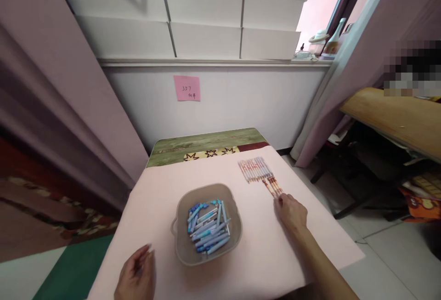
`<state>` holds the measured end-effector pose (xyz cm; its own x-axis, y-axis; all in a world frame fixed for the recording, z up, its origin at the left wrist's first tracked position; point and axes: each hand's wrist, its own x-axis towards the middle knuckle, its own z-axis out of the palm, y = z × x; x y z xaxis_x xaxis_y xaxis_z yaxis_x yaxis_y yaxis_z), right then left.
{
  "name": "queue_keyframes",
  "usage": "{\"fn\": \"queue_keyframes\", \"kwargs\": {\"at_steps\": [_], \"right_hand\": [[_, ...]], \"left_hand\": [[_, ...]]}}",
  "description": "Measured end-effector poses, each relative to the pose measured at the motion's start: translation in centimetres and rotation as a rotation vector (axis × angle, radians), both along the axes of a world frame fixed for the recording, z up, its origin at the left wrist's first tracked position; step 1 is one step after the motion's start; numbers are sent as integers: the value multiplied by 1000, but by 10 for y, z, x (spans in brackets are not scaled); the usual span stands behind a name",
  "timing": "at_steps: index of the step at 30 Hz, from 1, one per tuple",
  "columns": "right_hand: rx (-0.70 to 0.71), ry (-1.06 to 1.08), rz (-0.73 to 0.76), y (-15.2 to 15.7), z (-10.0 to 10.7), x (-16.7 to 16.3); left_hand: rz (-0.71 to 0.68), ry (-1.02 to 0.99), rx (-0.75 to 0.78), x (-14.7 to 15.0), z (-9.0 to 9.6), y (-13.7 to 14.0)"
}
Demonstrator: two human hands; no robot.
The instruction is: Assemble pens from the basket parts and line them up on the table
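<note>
On the right of the table, my right hand [292,212] has its fingers closed on the near ends of a few brown-and-cream pens [273,187], which lie side by side. Just beyond them is a neat row of several pale pens with reddish markings [254,169]. A grey-beige plastic basin [237,233] stands in the middle, holding a loose heap of blue, light blue and white pens [208,229]. My left hand [136,274] is at the front left, apart from the basin, its fingers loosely curved with a gap at the thumb and nothing visible in them.
A pale pink cloth [151,203] covers most of the table, leaving a green patterned strip [172,146] bare at the back. Behind it, a pink note [187,88] is stuck to the wall. To the right stands a wooden desk [396,116]; purple curtains [79,75] hang at both sides.
</note>
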<state>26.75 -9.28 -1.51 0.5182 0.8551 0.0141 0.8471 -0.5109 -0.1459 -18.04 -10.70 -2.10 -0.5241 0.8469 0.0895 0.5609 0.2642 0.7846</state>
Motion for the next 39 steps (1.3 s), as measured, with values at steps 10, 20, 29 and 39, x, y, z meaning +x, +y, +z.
{"fn": "queue_keyframes", "kwargs": {"at_steps": [10, 20, 29, 39], "right_hand": [[-64, 57, -135, 9, 0, 7], [-45, 70, -120, 4, 10, 5], [353, 259, 352, 7, 55, -83], [0, 121, 833, 15, 73, -151]], "left_hand": [[-7, 29, -17, -2, -2, 3], [-61, -46, 79, -3, -11, -3], [-19, -258, 78, -4, 0, 7], [-246, -304, 263, 45, 59, 21]]}}
